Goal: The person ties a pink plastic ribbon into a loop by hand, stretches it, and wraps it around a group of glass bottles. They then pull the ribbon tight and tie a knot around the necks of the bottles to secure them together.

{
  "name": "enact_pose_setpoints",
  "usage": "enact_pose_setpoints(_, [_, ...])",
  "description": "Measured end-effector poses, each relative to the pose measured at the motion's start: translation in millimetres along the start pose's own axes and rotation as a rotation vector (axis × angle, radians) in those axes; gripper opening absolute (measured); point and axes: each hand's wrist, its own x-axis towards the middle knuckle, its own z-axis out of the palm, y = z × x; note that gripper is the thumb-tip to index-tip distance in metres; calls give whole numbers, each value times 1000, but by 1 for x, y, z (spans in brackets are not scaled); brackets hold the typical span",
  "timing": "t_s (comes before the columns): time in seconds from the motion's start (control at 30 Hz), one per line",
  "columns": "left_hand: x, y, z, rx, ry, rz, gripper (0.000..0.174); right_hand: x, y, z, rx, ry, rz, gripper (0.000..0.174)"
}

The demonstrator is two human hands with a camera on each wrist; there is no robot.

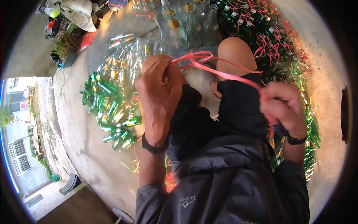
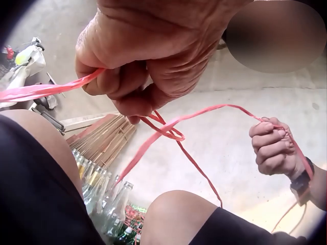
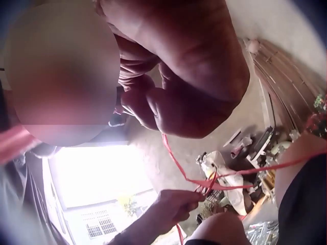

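Note:
Pink plastic twine [image 1: 231, 76] runs between the two hands above the knees, with a loop beside the left hand. The left hand [image 1: 159, 84] pinches the looped part, its fingers curled; in the left wrist view the left hand [image 2: 148, 56] has strands coming out from between its fingers. Farther right, the right hand [image 1: 282, 106] grips the other stretch of twine, and a tail hangs below it. The right wrist view shows the right hand [image 3: 184, 76] curled, with the twine [image 3: 176, 163] coming out beneath it.
Green bottles [image 1: 106, 100] lie in a heap at the left, beside clear ones. Clear bottles [image 1: 194, 30] stand beyond the knees. At the upper right are green bottles wrapped in pink twine [image 1: 268, 46]. A potted plant [image 1: 65, 48] stands at the upper left.

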Motion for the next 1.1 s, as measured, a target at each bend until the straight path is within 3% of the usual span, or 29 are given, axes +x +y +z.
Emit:
enact_pose_setpoints(0.07, [1, -2, -1, -5, 7, 13, 7, -20, 7, -17, 182, 174, -99, 10])
enact_pose_setpoints(0.2, [0, -6, -1, 3, 24, 5, 7, -50, 10, -84, 469, 180, -425, 24])
enact_pose_setpoints(0.33, [-3, 2, -4, 23, 7, -69, 9, -64, 9, -123, 505, 172, -470, 22])
enact_pose_setpoints(0.4, [-4, 2, -4, 24, -12, -88, 9, -64, 16, -134, 44, 712, -137, 20])
enact_pose_setpoints(0.47, [-5, 0, -2, -30, 18, -76, 12, -58, 34, -141, -29, 661, -106, 16])
enact_pose_setpoints(0.53, [-7, 1, -4, -42, 2, -109, 12, -40, 42, -120, -405, 750, 27, 13])
enact_pose_setpoints(0.57, [-8, 2, -4, -53, -14, -143, 13, -39, 52, -128, -470, 630, 3, 13])
enact_pose_setpoints(0.7, [-11, 6, -4, -67, -36, -166, 15, -10, 56, -84, -534, 661, -153, 17])
enact_pose_setpoints(0.73, [-11, 9, -4, -90, -41, -176, 15, -8, 39, -63, -447, 567, -66, 17])
enact_pose_setpoints(0.8, [-13, 16, -3, -113, -56, -184, 15, 3, 34, -39, -414, 377, -177, 16])
enact_pose_setpoints(0.9, [-17, 24, 0, -120, -100, -186, 15, 25, 28, 1, -441, 325, -327, 13])
enact_pose_setpoints(1.1, [-22, 25, 9, -180, -113, -127, 12, 63, 20, 41, -598, 273, -614, 23])
